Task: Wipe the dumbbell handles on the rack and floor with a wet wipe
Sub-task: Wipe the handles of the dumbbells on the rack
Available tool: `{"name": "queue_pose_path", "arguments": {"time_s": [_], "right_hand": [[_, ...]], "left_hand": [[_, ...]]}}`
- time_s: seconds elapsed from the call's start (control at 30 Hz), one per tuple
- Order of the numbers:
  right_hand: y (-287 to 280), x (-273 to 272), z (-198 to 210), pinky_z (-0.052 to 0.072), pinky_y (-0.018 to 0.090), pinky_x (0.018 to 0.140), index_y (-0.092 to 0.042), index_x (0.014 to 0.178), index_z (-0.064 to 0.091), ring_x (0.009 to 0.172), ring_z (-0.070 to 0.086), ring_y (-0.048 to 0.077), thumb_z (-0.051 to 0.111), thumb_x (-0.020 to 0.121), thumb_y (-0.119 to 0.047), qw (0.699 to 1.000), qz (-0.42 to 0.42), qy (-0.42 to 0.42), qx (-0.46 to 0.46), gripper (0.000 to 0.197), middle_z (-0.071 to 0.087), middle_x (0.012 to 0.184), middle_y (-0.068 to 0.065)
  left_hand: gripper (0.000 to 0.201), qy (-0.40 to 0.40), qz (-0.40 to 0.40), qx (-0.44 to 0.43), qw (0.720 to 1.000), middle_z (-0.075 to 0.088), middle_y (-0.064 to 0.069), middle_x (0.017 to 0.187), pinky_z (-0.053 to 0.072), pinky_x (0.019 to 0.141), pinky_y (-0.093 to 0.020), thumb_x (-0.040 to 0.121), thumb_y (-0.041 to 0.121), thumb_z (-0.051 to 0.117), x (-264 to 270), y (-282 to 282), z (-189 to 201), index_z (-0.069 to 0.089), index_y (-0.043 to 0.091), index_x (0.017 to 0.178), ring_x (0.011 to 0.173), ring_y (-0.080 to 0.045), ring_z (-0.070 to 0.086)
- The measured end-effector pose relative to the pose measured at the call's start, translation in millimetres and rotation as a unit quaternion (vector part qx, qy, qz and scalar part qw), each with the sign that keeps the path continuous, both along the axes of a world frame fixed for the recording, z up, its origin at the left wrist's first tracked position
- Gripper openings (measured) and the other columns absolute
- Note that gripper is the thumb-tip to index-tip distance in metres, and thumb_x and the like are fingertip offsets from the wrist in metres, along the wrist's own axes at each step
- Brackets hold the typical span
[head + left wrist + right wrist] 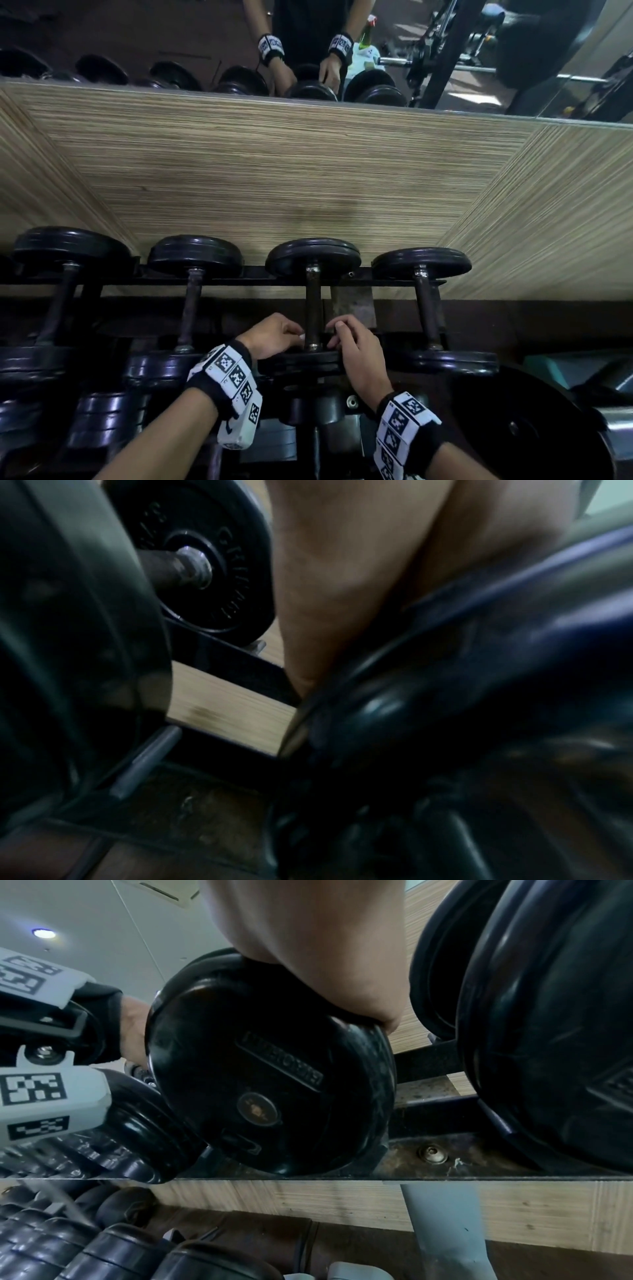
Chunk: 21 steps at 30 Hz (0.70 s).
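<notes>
Several black dumbbells lie across the rack (260, 274) in the head view. Both hands meet at the near end of the third dumbbell's handle (313, 308). My left hand (274, 334) sits on the handle's left side, fingers curled, and pinches a small white wet wipe (302, 337) against the handle. My right hand (352, 342) drapes over that dumbbell's near plate (301, 361), fingers curled down beside the handle. In the right wrist view the right hand (308, 947) rests on the plate (274, 1069). The blurred left wrist view shows only the left hand (342, 574); the wipe is hidden there.
Neighbouring dumbbell handles (191, 301) (426, 308) lie close on either side. A wood panel (308, 171) backs the rack, with a mirror (308, 51) above it. Lower-tier dumbbells (102, 418) and a large plate (513, 421) sit below.
</notes>
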State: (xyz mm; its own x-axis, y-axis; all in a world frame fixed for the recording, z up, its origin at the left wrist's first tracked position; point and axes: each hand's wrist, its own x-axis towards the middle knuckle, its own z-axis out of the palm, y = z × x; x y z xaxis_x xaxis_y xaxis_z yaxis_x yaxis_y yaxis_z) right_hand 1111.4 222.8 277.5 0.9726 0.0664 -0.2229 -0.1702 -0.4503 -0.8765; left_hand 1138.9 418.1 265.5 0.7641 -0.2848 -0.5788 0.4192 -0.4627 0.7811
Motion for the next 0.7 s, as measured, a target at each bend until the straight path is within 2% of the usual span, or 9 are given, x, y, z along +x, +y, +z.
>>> {"name": "queue_pose_path", "arguments": {"time_s": [0.1, 0.2, 0.3, 0.37, 0.5, 0.53, 0.6, 0.63, 0.7], "right_hand": [[-0.7, 1.5, -3.4, 0.053, 0.039, 0.075, -0.034, 0.087, 0.067, 0.073, 0.066, 0.008, 0.048, 0.102, -0.026, 1.0, 0.0, -0.007, 0.01, 0.026, 0.07, 0.072, -0.006], [-0.3, 2.7, -6.6, 0.054, 0.046, 0.076, -0.034, 0.085, 0.068, 0.073, 0.066, 0.011, 0.046, 0.098, -0.033, 1.0, -0.003, -0.019, 0.018, 0.025, 0.069, 0.071, -0.005], [-0.1, 2.2, -7.9, 0.054, 0.048, 0.075, -0.034, 0.082, 0.068, 0.073, 0.067, 0.013, 0.044, 0.093, -0.036, 0.999, -0.005, -0.026, 0.03, 0.026, 0.069, 0.071, -0.004], [-0.7, 2.0, -7.6, 0.054, 0.049, 0.074, -0.032, 0.081, 0.068, 0.073, 0.068, 0.014, 0.043, 0.092, -0.036, 0.999, -0.002, -0.03, 0.037, 0.027, 0.07, 0.072, -0.003], [-1.8, 3.4, -8.9, 0.052, 0.043, 0.071, -0.029, 0.077, 0.068, 0.071, 0.067, 0.013, 0.043, 0.09, -0.037, 0.998, -0.003, -0.033, 0.055, 0.029, 0.069, 0.071, -0.002], [-1.6, 3.7, -9.7, 0.052, 0.042, 0.07, -0.029, 0.077, 0.068, 0.071, 0.067, 0.013, 0.043, 0.089, -0.038, 0.998, -0.004, -0.034, 0.057, 0.03, 0.069, 0.071, -0.001], [-1.8, 4.0, -11.0, 0.052, 0.041, 0.07, -0.029, 0.077, 0.068, 0.071, 0.067, 0.014, 0.042, 0.088, -0.04, 0.998, -0.006, -0.036, 0.059, 0.031, 0.069, 0.072, -0.002], [-2.1, 4.3, -11.7, 0.053, 0.042, 0.07, -0.029, 0.077, 0.068, 0.072, 0.068, 0.014, 0.041, 0.088, -0.041, 0.998, -0.007, -0.037, 0.058, 0.031, 0.07, 0.073, -0.002], [-2.1, 4.1, -14.1, 0.053, 0.045, 0.07, -0.03, 0.078, 0.068, 0.072, 0.068, 0.017, 0.041, 0.088, -0.042, 0.998, -0.006, -0.04, 0.058, 0.031, 0.07, 0.075, -0.001]], "left_hand": [[0.015, -0.041, 0.01, 0.057, 0.997, 0.077, 0.001, 0.082, 0.049, 0.072, -0.019, 0.093, 0.023, 0.069, -2.0, 4.6, -4.8, 0.08, 0.014, 0.091, 0.069, -0.001, 0.062], [0.014, -0.028, 0.0, 0.052, 0.998, 0.077, 0.003, 0.085, 0.052, 0.079, -0.024, 0.092, 0.028, 0.07, -2.9, 9.2, -6.9, 0.081, 0.019, 0.091, 0.073, -0.002, 0.064], [0.018, 0.022, -0.007, -0.012, 1.0, 0.075, -0.012, 0.106, 0.05, 0.087, -0.023, 0.095, 0.013, 0.064, 1.2, 4.8, -1.5, 0.076, 0.005, 0.107, 0.088, -0.01, 0.064], [0.021, 0.048, -0.015, -0.029, 0.998, 0.072, -0.015, 0.108, 0.049, 0.085, -0.019, 0.096, 0.006, 0.061, 3.7, 0.1, 1.2, 0.072, 0.0, 0.113, 0.09, -0.011, 0.063], [0.014, 0.033, -0.017, 0.001, 0.999, 0.076, -0.009, 0.102, 0.051, 0.089, -0.023, 0.092, 0.008, 0.068, 7.1, 1.2, 0.0, 0.077, 0.006, 0.102, 0.09, -0.01, 0.066], [0.01, 0.02, -0.016, 0.018, 1.0, 0.077, -0.003, 0.092, 0.051, 0.085, -0.023, 0.091, 0.01, 0.069, 6.9, 3.4, -0.5, 0.079, 0.011, 0.092, 0.084, -0.006, 0.066], [0.02, -0.013, -0.018, 0.063, 0.998, 0.068, 0.013, 0.065, 0.046, 0.067, -0.016, 0.091, 0.015, 0.069, 5.4, 5.0, 1.5, 0.075, 0.022, 0.074, 0.061, 0.005, 0.057], [0.025, -0.022, -0.02, 0.082, 0.996, 0.064, 0.015, 0.058, 0.043, 0.061, -0.014, 0.091, 0.017, 0.068, 4.2, 3.8, 2.7, 0.072, 0.027, 0.069, 0.055, 0.006, 0.053], [0.027, -0.01, -0.014, 0.081, 0.997, 0.067, 0.012, 0.062, 0.046, 0.063, -0.015, 0.091, 0.016, 0.068, 3.1, 3.3, -0.3, 0.072, 0.028, 0.067, 0.058, 0.006, 0.054]]}}
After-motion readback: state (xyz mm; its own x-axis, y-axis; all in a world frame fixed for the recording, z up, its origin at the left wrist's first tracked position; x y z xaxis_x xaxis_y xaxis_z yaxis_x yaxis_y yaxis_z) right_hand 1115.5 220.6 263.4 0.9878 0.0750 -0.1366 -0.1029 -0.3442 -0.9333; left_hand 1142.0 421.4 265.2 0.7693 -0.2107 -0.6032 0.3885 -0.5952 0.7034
